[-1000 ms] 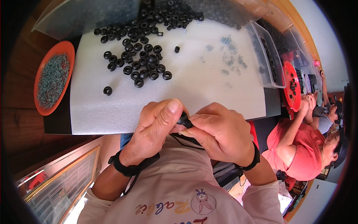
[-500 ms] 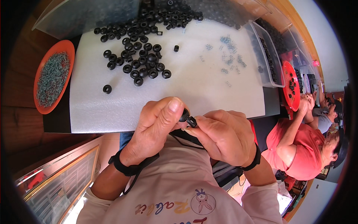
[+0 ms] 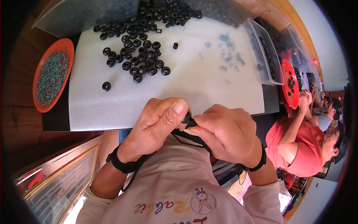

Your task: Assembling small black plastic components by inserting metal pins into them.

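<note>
Over the near edge of the white foam sheet [image 3: 97, 112], my hands meet. My left hand [image 3: 156, 125] is closed around a round black cord lock body [image 3: 185, 117], its thumb lying along the top. Pinched between thumb and fingertips of my right hand [image 3: 229, 132] is a small black cord lock plunger [image 3: 191, 122], pressed against the body's opening. Fingers mostly cover both parts, so how deep the plunger sits cannot be seen. Ahead lie several loose black cord lock bodies [image 3: 138, 78], and one separate plunger [image 3: 175, 46] stands to their right.
Small metal springs [image 3: 229, 43] are scattered at the sheet's right. An orange plate [image 3: 41, 104] heaped with springs stands left. Clear plastic bins [image 3: 274, 80] line the back and right. Beyond, co-workers sit by a red plate [image 3: 292, 100]; the nearest wears a red shirt [image 3: 304, 156].
My right hand has turned slightly and brought the plunger closer against the cord lock body. Less of the plunger shows now. My left hand has shifted a little to the right.
</note>
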`<state>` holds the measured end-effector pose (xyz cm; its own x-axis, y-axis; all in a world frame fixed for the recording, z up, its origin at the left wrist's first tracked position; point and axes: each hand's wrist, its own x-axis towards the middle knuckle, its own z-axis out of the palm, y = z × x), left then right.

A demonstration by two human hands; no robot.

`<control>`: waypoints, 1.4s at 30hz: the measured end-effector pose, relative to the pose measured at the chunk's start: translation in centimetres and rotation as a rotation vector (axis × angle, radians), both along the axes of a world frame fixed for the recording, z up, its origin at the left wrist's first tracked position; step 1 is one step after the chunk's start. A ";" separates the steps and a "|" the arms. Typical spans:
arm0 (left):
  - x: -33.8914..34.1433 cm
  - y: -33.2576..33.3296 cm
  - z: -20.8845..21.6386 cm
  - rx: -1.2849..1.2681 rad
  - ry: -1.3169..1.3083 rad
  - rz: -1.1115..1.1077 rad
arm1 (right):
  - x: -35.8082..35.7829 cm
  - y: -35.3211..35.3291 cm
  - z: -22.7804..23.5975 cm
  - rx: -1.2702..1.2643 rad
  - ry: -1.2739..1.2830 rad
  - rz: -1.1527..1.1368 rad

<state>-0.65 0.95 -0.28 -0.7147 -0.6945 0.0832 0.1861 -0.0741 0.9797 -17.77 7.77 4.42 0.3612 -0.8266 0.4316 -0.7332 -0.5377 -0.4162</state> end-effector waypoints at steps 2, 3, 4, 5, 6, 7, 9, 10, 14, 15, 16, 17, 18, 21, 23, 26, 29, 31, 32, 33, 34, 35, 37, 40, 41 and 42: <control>0.2 -0.3 -0.1 -0.006 -0.005 -0.033 | 0.2 0.0 0.3 0.057 -0.040 0.019; 0.4 -0.4 -0.3 0.013 -0.009 -0.066 | 0.6 -0.1 0.6 0.217 -0.205 -0.032; 0.5 -0.5 -0.5 0.032 -0.013 -0.100 | 0.9 -0.1 0.7 0.378 -0.369 -0.084; 0.5 -0.4 -0.5 0.034 -0.014 -0.098 | 0.7 -0.3 0.6 0.379 -0.370 -0.082; 0.4 -0.2 -0.2 0.058 -0.010 -0.073 | 0.5 -0.5 0.7 0.368 -0.326 -0.040; 0.3 0.0 0.0 0.082 -0.006 -0.049 | 0.3 -0.8 0.7 0.356 -0.283 0.001; -0.1 0.3 0.2 0.101 0.031 -0.022 | 0.0 -1.6 0.3 0.367 -0.288 0.067; -0.2 0.3 0.2 0.121 0.065 0.008 | -0.1 -1.9 0.0 0.379 -0.296 0.137; 0.2 0.0 -0.5 0.058 0.073 -0.042 | -0.2 -2.1 0.0 0.438 -0.359 0.161; 0.2 0.1 -0.4 0.080 0.063 -0.039 | -0.1 -2.1 0.2 0.518 -0.401 0.131; 0.2 0.0 -0.3 0.102 0.054 -0.036 | 0.0 -2.2 0.3 0.598 -0.443 0.101; 0.2 -0.1 -0.3 0.104 0.053 -0.036 | -0.2 -2.3 0.0 0.600 -0.444 0.100; 0.3 -0.2 -0.2 0.138 0.049 -0.071 | -0.5 -2.3 -0.3 0.654 -0.498 0.125; 0.4 -0.5 -0.3 0.202 0.043 -0.110 | -0.7 -2.7 0.5 0.790 -0.574 0.127; 0.4 -0.5 -0.4 0.233 0.039 -0.113 | -0.7 -3.0 0.4 0.874 -0.596 0.106; 0.4 -0.6 -0.3 0.230 0.033 -0.098 | -0.9 -3.2 -0.1 0.758 -0.577 0.163; 0.3 -1.0 0.2 0.246 0.021 -0.134 | -1.2 -3.5 -0.2 0.838 -0.562 0.150; 0.2 -1.3 0.9 0.242 -0.066 -0.145 | -1.2 -3.5 -0.7 0.764 -0.581 0.174; 0.2 -1.3 0.8 0.244 -0.066 -0.149 | -1.1 -3.4 -0.8 0.765 -0.582 0.170; 0.1 -1.2 0.5 0.227 -0.075 -0.137 | -1.0 -3.3 -0.9 0.778 -0.633 0.161; 0.1 -1.3 0.3 0.210 -0.084 -0.124 | -1.0 -3.2 -1.0 0.789 -0.683 0.151; 0.1 -1.4 0.2 0.212 -0.082 -0.130 | -0.9 -3.2 -1.0 0.789 -0.683 0.145; 0.3 -1.6 0.3 0.234 -0.065 -0.140 | -0.8 -3.4 -0.9 0.774 -0.627 0.134; 0.3 -1.7 0.4 0.202 -0.122 -0.116 | -0.9 -3.6 -1.0 0.822 -0.686 0.148; 0.3 -1.7 0.5 0.205 -0.124 -0.118 | -0.9 -3.6 -1.0 0.824 -0.689 0.147; 0.3 -1.6 0.7 0.202 -0.124 -0.109 | -0.9 -3.7 -1.0 0.823 -0.688 0.150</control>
<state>-0.38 -0.70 0.39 -0.7825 -0.6062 -0.1421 0.0458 -0.2836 0.9578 -18.64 4.11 3.38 0.3747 -0.9231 -0.0866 -0.1547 0.0298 -0.9875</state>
